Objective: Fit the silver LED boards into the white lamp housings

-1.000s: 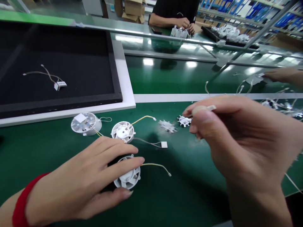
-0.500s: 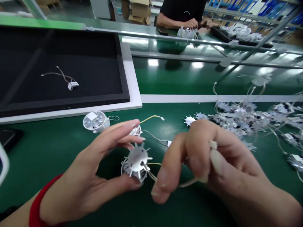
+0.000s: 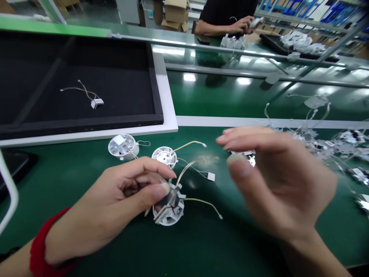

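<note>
My left hand (image 3: pixel 123 192) grips a white round plastic housing (image 3: pixel 168 211) with a metal star-shaped piece on it, and thumb and fingers partly hide both. A yellow wire (image 3: pixel 201 202) and a pale wire (image 3: pixel 184 172) run from this housing. My right hand (image 3: pixel 273 177) is blurred, hovering over the green bench with its fingers apart. Its thumb is just above a small silver star-shaped part (image 3: pixel 250 160), which the hand partly hides. Close to my left fingertips stands another white housing (image 3: pixel 164 157) with a wire ending in a white connector (image 3: pixel 211 176).
A third housing (image 3: pixel 122 147) stands at the left. Behind it lies a black mat in a white frame (image 3: pixel 168 111), holding a wired part (image 3: pixel 95 102). A heap of silver stars and wires (image 3: pixel 325 148) fills the right. Across the bench, a co-worker (image 3: pixel 225 19) handles white parts.
My left hand has lowered the star piece and housing to the bench. My right hand has dropped the wire it pinched and opened. The view has shifted slightly.
</note>
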`<state>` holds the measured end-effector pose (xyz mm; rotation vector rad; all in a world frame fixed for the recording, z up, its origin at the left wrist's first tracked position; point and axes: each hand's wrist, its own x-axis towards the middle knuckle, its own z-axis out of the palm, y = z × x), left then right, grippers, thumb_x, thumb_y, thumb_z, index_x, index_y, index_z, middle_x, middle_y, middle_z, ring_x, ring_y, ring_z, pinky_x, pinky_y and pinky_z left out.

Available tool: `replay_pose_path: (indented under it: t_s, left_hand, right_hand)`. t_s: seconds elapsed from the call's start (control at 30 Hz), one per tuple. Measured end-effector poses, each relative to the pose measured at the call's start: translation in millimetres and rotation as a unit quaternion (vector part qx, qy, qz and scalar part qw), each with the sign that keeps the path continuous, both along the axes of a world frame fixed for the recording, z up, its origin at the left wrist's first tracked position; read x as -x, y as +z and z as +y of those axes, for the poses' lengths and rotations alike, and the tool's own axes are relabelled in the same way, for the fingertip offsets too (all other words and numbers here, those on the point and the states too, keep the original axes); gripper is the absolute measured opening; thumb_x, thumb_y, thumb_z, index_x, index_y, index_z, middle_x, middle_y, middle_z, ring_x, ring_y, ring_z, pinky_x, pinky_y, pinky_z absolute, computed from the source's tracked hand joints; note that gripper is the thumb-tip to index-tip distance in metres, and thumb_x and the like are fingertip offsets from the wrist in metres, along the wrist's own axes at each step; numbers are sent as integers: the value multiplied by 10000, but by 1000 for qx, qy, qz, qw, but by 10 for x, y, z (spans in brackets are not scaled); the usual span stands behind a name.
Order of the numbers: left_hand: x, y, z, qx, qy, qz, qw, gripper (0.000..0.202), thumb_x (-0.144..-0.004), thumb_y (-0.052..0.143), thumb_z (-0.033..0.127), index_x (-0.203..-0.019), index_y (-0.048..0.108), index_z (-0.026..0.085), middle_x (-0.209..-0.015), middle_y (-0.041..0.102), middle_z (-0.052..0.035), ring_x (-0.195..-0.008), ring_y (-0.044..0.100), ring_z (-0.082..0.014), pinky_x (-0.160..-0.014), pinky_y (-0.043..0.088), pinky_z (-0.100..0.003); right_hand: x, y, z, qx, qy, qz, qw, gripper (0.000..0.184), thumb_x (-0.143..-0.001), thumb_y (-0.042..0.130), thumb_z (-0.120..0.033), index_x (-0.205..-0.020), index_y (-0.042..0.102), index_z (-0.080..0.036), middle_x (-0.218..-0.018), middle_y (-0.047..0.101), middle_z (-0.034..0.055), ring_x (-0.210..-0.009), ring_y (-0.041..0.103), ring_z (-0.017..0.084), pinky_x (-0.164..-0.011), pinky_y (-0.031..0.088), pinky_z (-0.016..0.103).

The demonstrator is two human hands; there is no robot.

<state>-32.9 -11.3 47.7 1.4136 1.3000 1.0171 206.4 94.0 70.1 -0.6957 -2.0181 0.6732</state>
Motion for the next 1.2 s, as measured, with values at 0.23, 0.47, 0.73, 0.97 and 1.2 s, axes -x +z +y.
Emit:
replay_pose_path:
  t_s: [0.23, 0.47, 0.73, 0.97, 1.2]
  left_hand:
    - [-32, -18, -3, 43, -28, -98, 994, 190, -1092, 660, 471, -1206, 788, 389, -905, 818, 26, -763, 805, -168, -656, 674, -186]
    - [-82, 27, -38, 45, -25, -147, 988, 451, -932, 771, 132, -1252, 767, 450, -1058, 842, 101, -950, 843, -191, -774, 679, -175]
    - [-150, 68, -30, 80, 7, -167, 983, 309, -959, 745, 180, -1140, 756, 430, -902, 824, 158, -774, 792, -58, -709, 595, -63]
    - [-105, 35, 11, 49, 39, -161, 985, 117, -1070, 675, 265, -994, 739, 328, -969, 808, 108, -751, 790, -83, -713, 653, -126]
    - [21, 29, 69, -2, 5, -97, 995, 173, -1073, 678, 195, -1041, 737, 354, -909, 802, 110, -748, 789, -86, -678, 642, -105]
  right_hand:
    - [47, -32, -3, 29, 290, -85, 953, 340, -1048, 703, -195, -1364, 614, -107, -1280, 793, 72, -1187, 738, 156, -1156, 516, 283]
    - [46, 51, -28, 239, 238, -126, 933, 247, -1030, 748, -260, -1270, 720, -209, -852, 746, -33, -761, 705, 125, -649, 559, 198]
    - [57, 77, -1, 306, 256, -158, 903, 168, -1061, 635, -236, -1075, 798, -197, -896, 795, 5, -733, 682, 132, -573, 481, 211]
    - [69, 55, -18, 258, 235, -144, 926, 128, -1049, 663, -184, -1033, 789, -194, -846, 786, -28, -673, 652, 89, -578, 471, 177]
    - [78, -132, -66, 52, 209, -120, 969, 144, -1057, 728, -231, -1191, 702, -184, -989, 808, 2, -751, 718, 116, -672, 534, 225]
